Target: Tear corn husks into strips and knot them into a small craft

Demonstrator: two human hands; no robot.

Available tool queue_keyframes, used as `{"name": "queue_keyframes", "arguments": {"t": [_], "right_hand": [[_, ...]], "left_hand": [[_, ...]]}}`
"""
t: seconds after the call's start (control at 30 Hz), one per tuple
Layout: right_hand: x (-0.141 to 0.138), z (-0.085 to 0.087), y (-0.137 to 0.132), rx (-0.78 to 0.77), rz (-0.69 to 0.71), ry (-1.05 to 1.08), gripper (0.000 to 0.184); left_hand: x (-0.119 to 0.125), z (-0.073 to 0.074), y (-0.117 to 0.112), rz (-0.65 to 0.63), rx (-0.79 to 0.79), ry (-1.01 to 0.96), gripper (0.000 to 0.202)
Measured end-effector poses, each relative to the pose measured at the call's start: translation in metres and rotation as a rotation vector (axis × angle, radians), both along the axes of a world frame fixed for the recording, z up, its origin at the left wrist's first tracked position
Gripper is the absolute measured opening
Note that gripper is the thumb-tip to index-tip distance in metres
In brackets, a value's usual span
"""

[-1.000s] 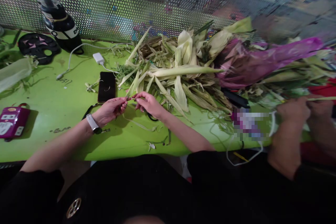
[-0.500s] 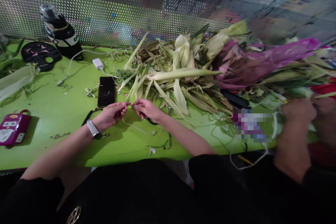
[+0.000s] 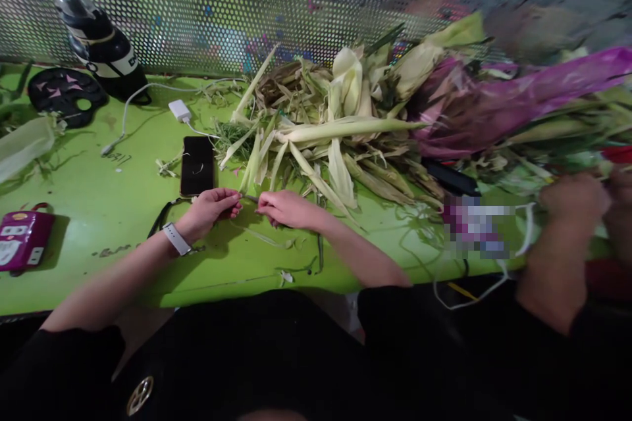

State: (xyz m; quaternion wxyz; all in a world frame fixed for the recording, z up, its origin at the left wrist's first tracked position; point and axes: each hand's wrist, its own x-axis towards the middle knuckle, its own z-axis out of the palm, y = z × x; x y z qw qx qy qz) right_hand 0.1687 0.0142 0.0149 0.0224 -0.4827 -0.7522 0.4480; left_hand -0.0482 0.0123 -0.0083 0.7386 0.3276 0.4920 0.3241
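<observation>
My left hand [image 3: 216, 210], with a white-banded watch at its wrist, is closed in a pinch at the lower end of a pale corn husk strip [image 3: 251, 168]. My right hand [image 3: 283, 208] is closed just beside it, a small gap between them. A thin dark piece [image 3: 250, 198] bridges that gap and runs into my right fingers; too small to tell whether it is a tool or plant matter. Behind both hands lies a heap of dry and pale corn husks [image 3: 340, 128]. A phone [image 3: 197, 166] rests flat, left of the heap.
On the green table [image 3: 128, 204] stand a dark bottle [image 3: 106, 52] and a magenta power socket block [image 3: 24, 238]. A black palette-like tray [image 3: 66, 97], a white charger [image 3: 179, 111] with cable, and a pink plastic bag [image 3: 459, 112] lie around. At right, another person's hands [image 3: 575, 200] work.
My right hand has turned knuckles-up and shifted slightly right, and the thin dark piece shows between the hands. The camera view has shifted a little.
</observation>
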Motion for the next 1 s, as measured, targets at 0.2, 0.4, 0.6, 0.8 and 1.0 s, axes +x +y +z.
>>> {"name": "queue_keyframes", "arguments": {"t": [0.2,0.4,0.6,0.8,1.0], "right_hand": [[-0.002,0.008,-0.004,0.244,0.126,0.261,0.021],[-0.016,-0.019,0.005,-0.142,-0.196,0.839,0.034],[-0.024,-0.04,0.015,-0.3,-0.451,1.05,0.037],[-0.021,-0.027,0.013,-0.257,-0.397,1.028,0.037],[-0.019,-0.007,-0.004,-0.207,-0.279,0.788,0.025]], "left_hand": [[0.002,-0.002,-0.002,0.033,0.182,0.086,0.007],[0.0,-0.005,-0.006,-0.091,0.388,0.229,0.024],[-0.001,-0.003,-0.01,-0.229,0.767,0.456,0.025],[-0.001,-0.002,-0.011,-0.185,0.834,0.54,0.023],[-0.001,0.001,-0.008,-0.027,0.771,0.523,0.016]]}}
